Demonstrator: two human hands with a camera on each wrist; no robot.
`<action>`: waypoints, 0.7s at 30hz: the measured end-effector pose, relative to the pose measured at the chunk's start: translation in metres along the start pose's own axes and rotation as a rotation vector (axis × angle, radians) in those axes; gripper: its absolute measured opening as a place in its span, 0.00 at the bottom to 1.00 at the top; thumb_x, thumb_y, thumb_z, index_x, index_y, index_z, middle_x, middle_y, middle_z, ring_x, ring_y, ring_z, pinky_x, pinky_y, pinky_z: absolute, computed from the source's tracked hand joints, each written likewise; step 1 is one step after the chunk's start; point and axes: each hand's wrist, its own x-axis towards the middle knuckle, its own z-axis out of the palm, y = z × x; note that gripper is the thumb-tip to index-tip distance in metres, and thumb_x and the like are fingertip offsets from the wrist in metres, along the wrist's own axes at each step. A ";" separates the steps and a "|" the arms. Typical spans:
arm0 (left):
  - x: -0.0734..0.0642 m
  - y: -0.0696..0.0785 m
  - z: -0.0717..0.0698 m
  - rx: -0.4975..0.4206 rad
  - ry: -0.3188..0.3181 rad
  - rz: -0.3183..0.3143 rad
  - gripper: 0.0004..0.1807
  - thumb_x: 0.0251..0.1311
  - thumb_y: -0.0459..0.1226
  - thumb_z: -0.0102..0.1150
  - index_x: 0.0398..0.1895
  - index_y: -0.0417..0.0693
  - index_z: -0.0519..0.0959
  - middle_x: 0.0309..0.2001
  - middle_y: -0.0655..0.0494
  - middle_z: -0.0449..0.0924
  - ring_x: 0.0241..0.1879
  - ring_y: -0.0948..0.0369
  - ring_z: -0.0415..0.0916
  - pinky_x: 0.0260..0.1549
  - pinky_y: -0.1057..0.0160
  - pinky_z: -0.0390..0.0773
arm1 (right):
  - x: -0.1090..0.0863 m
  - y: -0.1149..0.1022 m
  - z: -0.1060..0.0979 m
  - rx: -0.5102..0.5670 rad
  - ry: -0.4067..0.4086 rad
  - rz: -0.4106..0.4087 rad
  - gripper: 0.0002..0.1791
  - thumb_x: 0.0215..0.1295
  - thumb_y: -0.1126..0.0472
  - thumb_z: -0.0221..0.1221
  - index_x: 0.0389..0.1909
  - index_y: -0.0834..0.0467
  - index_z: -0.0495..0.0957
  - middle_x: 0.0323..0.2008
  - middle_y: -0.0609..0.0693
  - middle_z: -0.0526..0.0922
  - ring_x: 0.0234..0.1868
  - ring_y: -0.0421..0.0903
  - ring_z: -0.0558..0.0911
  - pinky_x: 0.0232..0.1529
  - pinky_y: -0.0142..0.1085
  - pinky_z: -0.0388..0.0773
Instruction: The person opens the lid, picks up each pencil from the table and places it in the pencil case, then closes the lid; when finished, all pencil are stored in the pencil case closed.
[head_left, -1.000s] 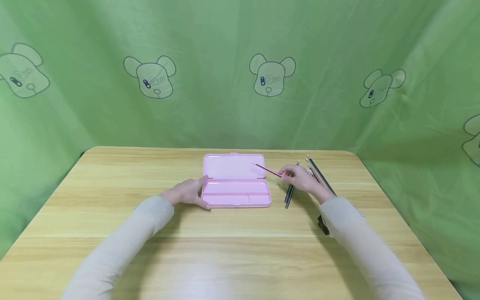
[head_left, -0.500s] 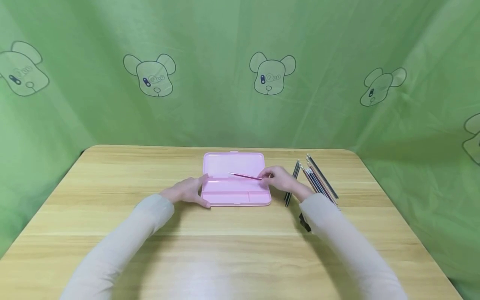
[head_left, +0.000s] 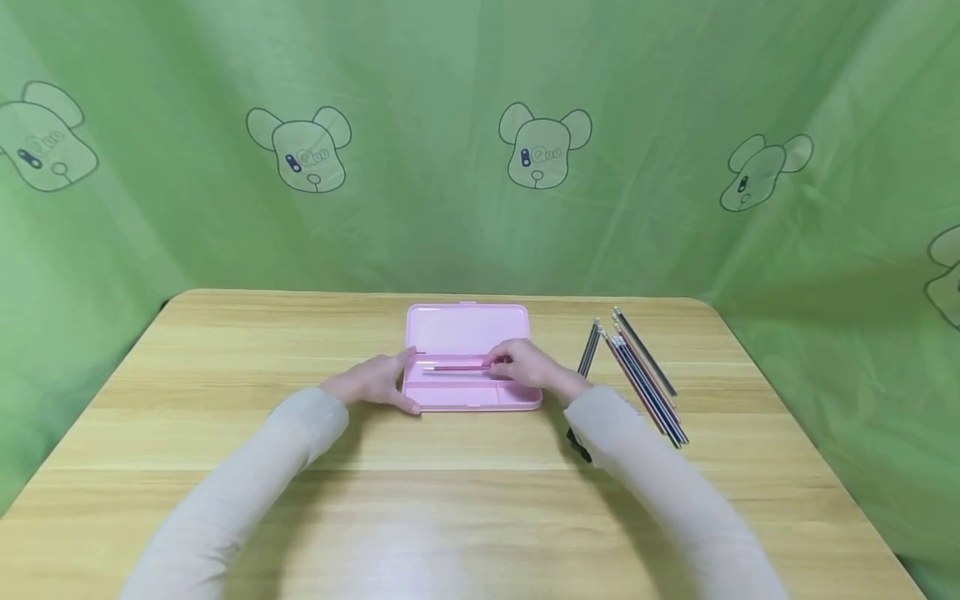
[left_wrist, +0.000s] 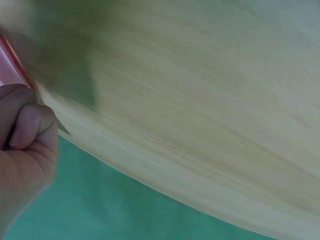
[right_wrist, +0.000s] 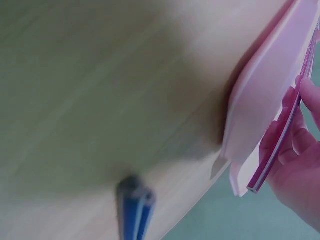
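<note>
A pink pencil case (head_left: pixel 468 327) lies open on the table, its lid folded back. My left hand (head_left: pixel 371 381) holds the left end of the case, thumb at the front corner and fingers farther back; in the left wrist view this hand (left_wrist: pixel 30 130) shows curled fingers beside the pink edge. Over the case's long rear compartment, my right hand (head_left: pixel 525 364) pinches a dark red pencil (head_left: pixel 450 368) near its right end. The pencil points left, almost level with the compartment. The right wrist view shows the pencil (right_wrist: pixel 280 142) across the fingers, next to the case wall (right_wrist: pixel 260 90).
Several dark and red pencils (head_left: pixel 645 383) lie in a loose bundle right of the case. Closer to it are dark pencils (head_left: pixel 588 350), partly hidden by the right sleeve (head_left: pixel 622 433). A green curtain (head_left: pixel 435 233) hangs behind the wooden table (head_left: pixel 420 508).
My right hand has carried the red pencil leftward from beside the pencil bundle to over the rear compartment, turning it nearly parallel to the case. The left hand has stayed on the case.
</note>
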 end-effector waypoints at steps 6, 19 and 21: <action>-0.002 0.002 -0.002 -0.041 -0.010 -0.029 0.60 0.41 0.52 0.70 0.68 0.32 0.45 0.59 0.28 0.63 0.60 0.43 0.63 0.61 0.51 0.61 | 0.008 -0.005 0.008 -0.060 -0.038 -0.015 0.09 0.59 0.70 0.56 0.38 0.65 0.81 0.41 0.59 0.82 0.46 0.54 0.77 0.54 0.46 0.71; -0.002 0.004 -0.002 -0.053 -0.013 -0.044 0.59 0.41 0.51 0.70 0.68 0.32 0.45 0.59 0.28 0.63 0.60 0.42 0.62 0.61 0.51 0.61 | 0.010 -0.005 0.013 -0.084 -0.095 -0.039 0.11 0.59 0.73 0.51 0.37 0.63 0.81 0.36 0.55 0.81 0.43 0.51 0.77 0.52 0.43 0.72; -0.002 0.004 -0.002 -0.055 -0.009 -0.039 0.59 0.41 0.50 0.71 0.68 0.31 0.45 0.58 0.28 0.63 0.59 0.42 0.63 0.61 0.50 0.61 | 0.010 -0.004 0.014 -0.077 -0.102 -0.032 0.11 0.60 0.73 0.51 0.35 0.63 0.82 0.35 0.54 0.81 0.42 0.50 0.77 0.51 0.43 0.72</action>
